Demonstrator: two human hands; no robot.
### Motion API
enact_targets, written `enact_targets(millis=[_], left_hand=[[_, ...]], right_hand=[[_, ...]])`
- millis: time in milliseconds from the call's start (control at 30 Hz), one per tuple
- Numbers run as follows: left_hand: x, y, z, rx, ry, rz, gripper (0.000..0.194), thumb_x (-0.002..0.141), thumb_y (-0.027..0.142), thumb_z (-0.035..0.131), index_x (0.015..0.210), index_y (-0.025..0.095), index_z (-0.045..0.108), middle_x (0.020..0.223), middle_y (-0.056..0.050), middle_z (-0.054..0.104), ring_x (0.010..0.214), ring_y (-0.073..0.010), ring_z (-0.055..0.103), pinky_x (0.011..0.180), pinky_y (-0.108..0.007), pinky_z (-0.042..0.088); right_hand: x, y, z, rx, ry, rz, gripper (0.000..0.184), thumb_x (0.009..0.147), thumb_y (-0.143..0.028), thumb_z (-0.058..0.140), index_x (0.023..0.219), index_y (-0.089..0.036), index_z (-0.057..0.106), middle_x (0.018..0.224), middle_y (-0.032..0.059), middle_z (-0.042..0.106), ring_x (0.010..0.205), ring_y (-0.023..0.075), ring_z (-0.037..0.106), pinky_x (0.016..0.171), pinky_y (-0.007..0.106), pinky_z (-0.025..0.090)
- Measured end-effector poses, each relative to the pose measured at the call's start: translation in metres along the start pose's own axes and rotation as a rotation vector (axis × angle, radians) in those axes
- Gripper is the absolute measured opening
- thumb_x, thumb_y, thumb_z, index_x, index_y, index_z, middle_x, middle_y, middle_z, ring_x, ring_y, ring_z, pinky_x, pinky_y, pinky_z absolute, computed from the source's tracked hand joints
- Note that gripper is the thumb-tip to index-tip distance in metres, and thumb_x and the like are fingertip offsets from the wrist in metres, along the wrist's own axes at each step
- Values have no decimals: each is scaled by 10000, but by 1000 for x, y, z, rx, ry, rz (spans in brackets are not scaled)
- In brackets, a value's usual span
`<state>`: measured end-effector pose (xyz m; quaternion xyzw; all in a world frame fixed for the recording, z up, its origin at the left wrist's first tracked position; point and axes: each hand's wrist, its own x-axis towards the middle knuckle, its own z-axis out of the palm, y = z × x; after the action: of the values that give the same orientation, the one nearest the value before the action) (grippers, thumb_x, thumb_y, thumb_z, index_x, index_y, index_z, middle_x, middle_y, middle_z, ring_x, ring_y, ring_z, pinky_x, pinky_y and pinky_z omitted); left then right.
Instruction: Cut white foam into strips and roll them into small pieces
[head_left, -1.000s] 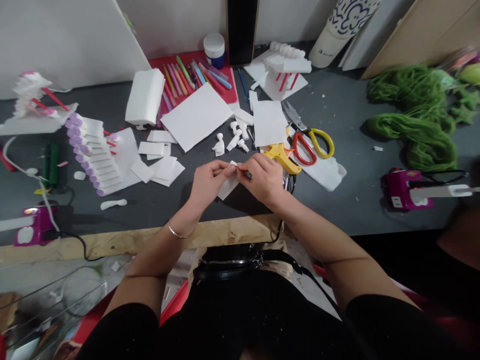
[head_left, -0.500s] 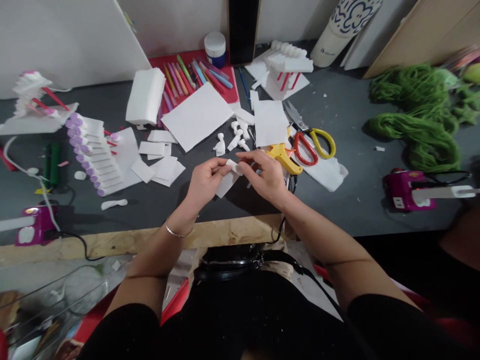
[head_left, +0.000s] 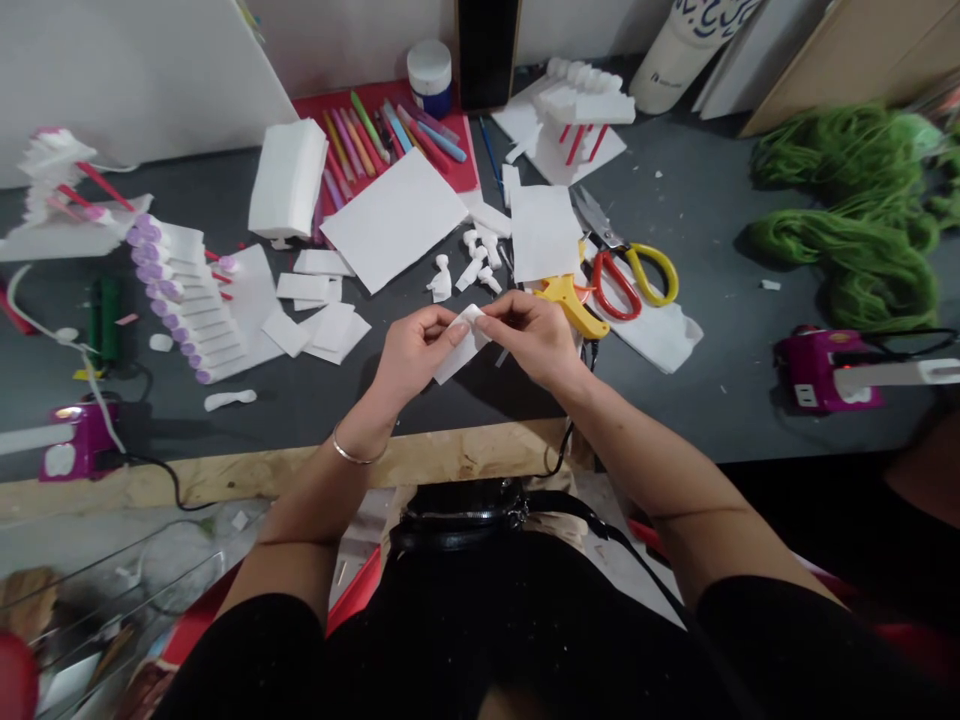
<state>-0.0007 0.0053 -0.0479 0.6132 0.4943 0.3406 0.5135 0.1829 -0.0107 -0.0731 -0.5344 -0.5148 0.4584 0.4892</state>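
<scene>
My left hand (head_left: 415, 360), right hand (head_left: 538, 340) | fingers pinching small, thin white sheet (head_left: 457, 358) | red-and-yellow-handled metal scissors (head_left: 652, 272) at its two o'clock

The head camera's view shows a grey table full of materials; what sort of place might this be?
It looks like a craft workspace, perhaps a shared workshop: there are scissors, a bundle of green yarn and a row of coloured pens on the table.

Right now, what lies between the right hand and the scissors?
A yellow tool, apparently a glue gun, lies between the right hand and the scissors, as the head view shows.
</scene>
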Motion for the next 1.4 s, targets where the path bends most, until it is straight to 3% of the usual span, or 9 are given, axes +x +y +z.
enact_targets(millis=[233,500,667,833,967,1133,1400], left_hand=[[-3,0,8,-37,42,-32,385,819,556,770,705,209,650,514,54,501,487,-80,336,464,-245,252],[-5,-3,11,-47,89,-60,442,814,618,786,672,218,659,491,61,431,483,-86,307,466,-267,219],[-7,2,12,10,107,-20,355,840,531,778,687,221,695,491,65,427,490,-89,300,484,-270,242],[-7,2,9,22,133,-1,338,854,507,776,691,223,695,481,72,383,490,-92,282,499,-277,255],[-4,-3,4,16,136,-2,387,852,589,772,747,221,716,478,74,391,483,-92,281,490,-268,247],[-1,-7,3,-49,49,-1,499,806,692,770,895,202,768,621,14,655,540,-105,473,522,-244,356],[-2,-6,1,-57,-15,-44,477,821,662,777,804,187,733,631,-20,727,538,-121,581,509,-237,420]], right_hand=[[-8,-9,6,-213,113,-137,160,821,-337,719,732,-219,658,659,-28,665,572,103,491,539,256,410],[-7,4,5,-603,166,-541,245,954,-286,611,717,-245,562,695,13,600,681,166,529,663,334,450],[-8,8,4,-774,124,-599,265,1032,-266,535,795,-249,651,753,44,608,788,215,546,749,379,470],[-9,5,4,-785,80,-667,253,1061,-269,527,944,-258,751,798,53,666,797,217,559,769,382,493],[-11,0,2,-662,25,-619,220,1034,-259,559,1075,-247,775,916,70,722,841,215,620,819,407,523],[-8,-6,-4,-432,30,-373,216,988,-291,606,1107,-233,777,947,44,755,781,166,641,673,321,514],[-2,-4,-3,-112,-21,-87,172,858,-368,752,870,-201,789,780,2,756,653,119,597,600,270,471]])
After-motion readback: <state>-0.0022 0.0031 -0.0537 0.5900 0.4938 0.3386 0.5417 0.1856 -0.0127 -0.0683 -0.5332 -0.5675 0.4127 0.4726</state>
